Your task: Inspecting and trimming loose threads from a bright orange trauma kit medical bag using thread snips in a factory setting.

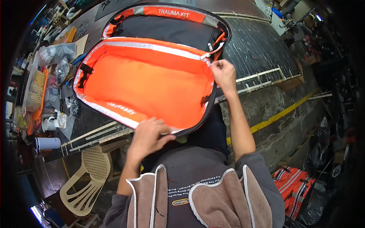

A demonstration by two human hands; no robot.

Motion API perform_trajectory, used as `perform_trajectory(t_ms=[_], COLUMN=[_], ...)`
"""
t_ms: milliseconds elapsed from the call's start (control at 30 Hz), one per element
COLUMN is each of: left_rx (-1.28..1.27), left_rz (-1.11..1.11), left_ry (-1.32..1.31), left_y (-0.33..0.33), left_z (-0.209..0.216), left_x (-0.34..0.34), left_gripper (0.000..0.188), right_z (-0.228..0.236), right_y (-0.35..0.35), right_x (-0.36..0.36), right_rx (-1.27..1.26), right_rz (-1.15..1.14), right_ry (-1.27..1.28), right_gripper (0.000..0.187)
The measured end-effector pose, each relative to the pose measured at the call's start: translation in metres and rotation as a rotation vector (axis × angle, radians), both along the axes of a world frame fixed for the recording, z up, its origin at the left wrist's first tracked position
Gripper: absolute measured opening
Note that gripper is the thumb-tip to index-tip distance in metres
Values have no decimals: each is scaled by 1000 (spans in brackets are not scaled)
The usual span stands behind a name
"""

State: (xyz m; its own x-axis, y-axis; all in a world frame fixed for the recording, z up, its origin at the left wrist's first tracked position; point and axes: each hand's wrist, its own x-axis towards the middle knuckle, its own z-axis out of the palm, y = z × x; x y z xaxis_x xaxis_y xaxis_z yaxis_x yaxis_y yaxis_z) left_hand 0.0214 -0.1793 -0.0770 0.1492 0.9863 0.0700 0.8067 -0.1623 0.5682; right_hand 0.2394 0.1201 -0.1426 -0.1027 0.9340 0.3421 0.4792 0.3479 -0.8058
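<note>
An orange bag (140, 89) with black edging and a silvery trim strip lies unzipped, its lid (163, 28) folded back on the dark worktable. Its near edge overhangs the table toward me. My left hand (150, 136) is closed over the near rim, thumb stretched along the edge and fingers partly blurred. At the right far corner, close to a zipper pull (205, 56), my right hand (224, 75) pinches the bag's rim. The inside shows bare orange lining, with black straps (85, 70) at the left and right walls.
Rulers (262, 78) run along the front of the worktable (253, 49). Plastic bags, a bin of yellow pieces (36, 91) and a white mug (49, 123) crowd the left. A beige plastic chair (89, 178) stands below left; orange bags (294, 188) lie at lower right.
</note>
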Motion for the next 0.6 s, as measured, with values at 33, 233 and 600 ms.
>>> perform_trajectory(t_ms=[33,233,600], left_rx=[-96,-607,68], left_rz=[3,397,232], left_ry=[-6,-99,-99], left_y=[-10,-74,66], left_z=[7,24,47], left_x=[-15,-90,-2], left_gripper=[26,26,18], right_z=[-1,3,51], right_y=[-19,-99,-61], right_x=[-1,5,-15], right_rx=[-52,-246,125], right_rz=[46,339,518], right_ry=[29,300,-406], right_gripper=[25,18,17])
